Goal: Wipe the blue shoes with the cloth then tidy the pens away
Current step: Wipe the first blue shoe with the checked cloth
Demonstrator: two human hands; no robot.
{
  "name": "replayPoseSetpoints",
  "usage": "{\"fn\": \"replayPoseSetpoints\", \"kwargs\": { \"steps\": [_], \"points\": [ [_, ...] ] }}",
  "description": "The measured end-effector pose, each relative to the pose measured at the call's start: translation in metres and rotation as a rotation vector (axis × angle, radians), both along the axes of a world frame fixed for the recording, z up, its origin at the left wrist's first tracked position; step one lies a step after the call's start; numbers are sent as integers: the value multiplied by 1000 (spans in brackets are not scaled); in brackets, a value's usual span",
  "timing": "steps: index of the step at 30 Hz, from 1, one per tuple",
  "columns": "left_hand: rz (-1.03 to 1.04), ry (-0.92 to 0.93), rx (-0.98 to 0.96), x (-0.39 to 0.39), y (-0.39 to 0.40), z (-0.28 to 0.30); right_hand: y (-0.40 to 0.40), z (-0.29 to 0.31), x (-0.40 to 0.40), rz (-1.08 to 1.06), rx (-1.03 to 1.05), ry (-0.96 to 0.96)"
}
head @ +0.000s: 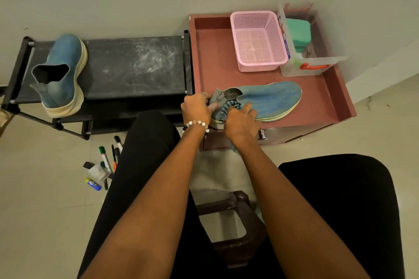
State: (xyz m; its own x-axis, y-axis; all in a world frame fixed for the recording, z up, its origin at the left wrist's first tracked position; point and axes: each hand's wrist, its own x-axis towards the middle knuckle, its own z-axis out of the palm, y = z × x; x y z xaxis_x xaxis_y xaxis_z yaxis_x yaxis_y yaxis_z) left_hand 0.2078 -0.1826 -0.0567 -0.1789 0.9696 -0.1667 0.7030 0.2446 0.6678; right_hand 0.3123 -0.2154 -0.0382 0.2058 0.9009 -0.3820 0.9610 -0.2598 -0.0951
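We're gripping the heel of one blue shoe [267, 99] with the left hand [196, 106], fingers curled round its collar, at the front edge of the red cabinet top [215, 68]. Right hand [240, 123] is pressing the striped cloth [227, 108] against its side, fingers clenched on it. Second blue shoe [62, 75] is sitting at the left end of the black rack [136, 65]. Pens [108, 158] are lying on the floor [45, 199] below it.

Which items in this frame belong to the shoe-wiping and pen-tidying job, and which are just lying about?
Job:
blue shoe on the cabinet
blue shoe on the rack
cloth
pens
left hand
right hand

Lying about:
pink basket
clear box
green sponge
stool
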Motion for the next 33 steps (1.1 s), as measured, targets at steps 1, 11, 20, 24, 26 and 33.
{"fn": "replayPoseSetpoints", "kwargs": {
  "steps": [1,11,20,24,26,33],
  "points": [
    [1,3,-4,0,0,-1,-1,1,1,13,-18,-4],
    [-6,32,-25,-1,2,0,0,-3,-6,17,-7,-50],
    [-17,66,-23,4,2,1,-24,-3,6,39,4,-49],
    [-24,58,2,1,2,-2,-9,-3,0,26,-12,-48],
    [-33,36,-6,0,4,-2,3,1,-3,44,-28,-82],
    [-35,23,-13,2,1,3,-37,2,21,146,-16,-40]
  ]
}}
